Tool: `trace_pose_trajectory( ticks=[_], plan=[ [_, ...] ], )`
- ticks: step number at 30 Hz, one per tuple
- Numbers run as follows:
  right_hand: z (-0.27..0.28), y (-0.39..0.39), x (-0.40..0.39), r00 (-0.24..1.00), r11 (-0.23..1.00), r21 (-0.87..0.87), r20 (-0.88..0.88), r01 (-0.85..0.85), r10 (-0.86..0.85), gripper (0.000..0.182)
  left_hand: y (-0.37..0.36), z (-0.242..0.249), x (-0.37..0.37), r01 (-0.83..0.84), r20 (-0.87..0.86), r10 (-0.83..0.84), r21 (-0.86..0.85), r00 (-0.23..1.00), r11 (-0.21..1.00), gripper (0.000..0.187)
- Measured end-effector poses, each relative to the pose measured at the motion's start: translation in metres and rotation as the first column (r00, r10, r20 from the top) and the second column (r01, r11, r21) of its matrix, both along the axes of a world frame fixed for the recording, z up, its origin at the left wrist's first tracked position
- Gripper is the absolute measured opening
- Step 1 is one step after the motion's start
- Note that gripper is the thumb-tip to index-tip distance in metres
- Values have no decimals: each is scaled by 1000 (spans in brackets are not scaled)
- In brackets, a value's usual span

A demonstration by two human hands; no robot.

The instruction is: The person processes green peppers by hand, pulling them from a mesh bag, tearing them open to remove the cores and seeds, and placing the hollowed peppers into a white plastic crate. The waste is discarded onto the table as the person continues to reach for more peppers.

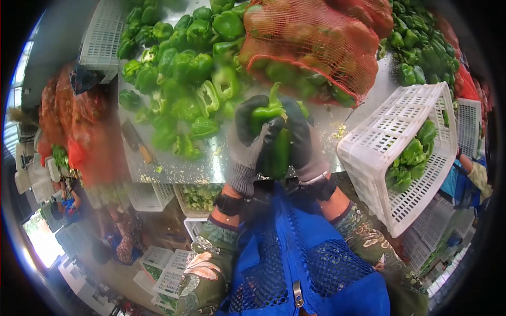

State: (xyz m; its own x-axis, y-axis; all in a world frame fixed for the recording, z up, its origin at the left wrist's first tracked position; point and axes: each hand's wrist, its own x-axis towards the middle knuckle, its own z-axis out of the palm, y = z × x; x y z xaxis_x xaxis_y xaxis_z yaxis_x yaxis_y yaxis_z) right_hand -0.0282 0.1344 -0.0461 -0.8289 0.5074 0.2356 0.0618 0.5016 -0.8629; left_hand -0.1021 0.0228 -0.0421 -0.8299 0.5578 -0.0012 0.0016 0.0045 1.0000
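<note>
Both gloved hands hold one green bell pepper [270, 138] above the near edge of the metal table [174, 167]. My left hand [249, 145], in a grey and black glove, wraps the pepper's left side. My right hand [304, 142] grips its right side. A heap of green peppers [182, 79], some cut open, lies on the table just beyond and to the left. A red mesh sack [311, 47] holding more peppers lies right behind my hands.
A white plastic crate [390, 158] with green peppers in it tilts at the table's right edge. A knife [138, 143] lies on the table at left. More white crates stand under and around the table. People work at lower left and far right.
</note>
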Motion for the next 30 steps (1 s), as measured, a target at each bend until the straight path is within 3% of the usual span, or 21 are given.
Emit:
trace_pose_trajectory(
  ticks=[2,3,4,6,7,8,9,10,11,12,13,14,15,18,19,20,22,24,26,29,30],
  plan=[
    [4,0,-1,996,998,-52,90,33,-28,25,6,1,1,-45,54,44,4,998,999,40],
    [-17,0,-4,996,995,-47,-16,89,-90,23,8,0,3,-31,-70,29,-29,997,999,44],
    [-17,1,-8,983,912,-382,-41,148,-177,23,9,1,8,-33,-110,28,-44,994,998,47],
    [-13,0,-18,942,444,-885,-22,137,-335,23,11,3,14,-50,-204,35,-70,978,996,54],
    [-10,-2,-17,938,737,-640,-70,218,-339,21,9,-1,15,-100,-387,51,-108,921,989,62],
    [-7,-2,-15,938,913,-294,-113,283,-327,21,10,-6,14,-131,-309,111,-43,944,990,63],
    [-4,-1,-13,942,943,101,-149,317,-301,21,17,-1,12,-168,-225,169,24,959,985,64],
    [-2,-1,-8,949,818,480,-165,316,-269,23,21,7,13,-208,-129,217,85,967,975,65],
    [-6,2,-11,926,838,407,-255,363,-277,30,19,19,16,-183,-20,185,87,982,979,63],
    [4,-4,-10,905,934,-9,-242,358,-349,29,20,0,7,-189,-78,199,120,977,975,59],
    [21,-13,-10,891,859,-421,-206,291,-403,29,22,0,0,-273,103,262,115,960,955,56],
    [35,-22,-11,890,627,-759,-151,174,-430,29,22,1,-2,-356,281,319,92,905,930,53],
    [44,-30,-16,897,573,-799,-104,182,-430,32,23,-3,-1,-347,92,339,84,936,934,49],
    [38,-16,-15,854,376,-896,5,234,-520,28,17,-8,-9,-290,141,281,44,949,956,47],
    [32,-20,-18,863,560,-808,-141,183,-485,31,15,-11,-15,-270,33,275,-116,961,956,68],
    [25,-24,-21,854,713,-689,-285,132,-434,35,14,-14,-18,-287,98,291,-50,952,957,68],
    [61,-21,-8,912,631,-758,-126,165,-390,40,7,-16,-17,-309,238,290,48,927,950,70],
    [23,-12,2,827,156,-969,-246,-193,-506,40,2,-14,-25,-326,322,269,137,907,935,70],
    [-6,-7,8,749,5,-958,-228,-287,-622,39,-10,-16,-28,-337,393,240,198,887,920,70],
    [1,8,15,728,-182,-728,-564,-661,-391,40,-31,-13,-17,-296,438,164,252,884,921,70],
    [13,5,16,786,-100,-827,-479,-553,-390,41,-38,-12,-11,-283,446,149,250,882,926,70]
  ],
)
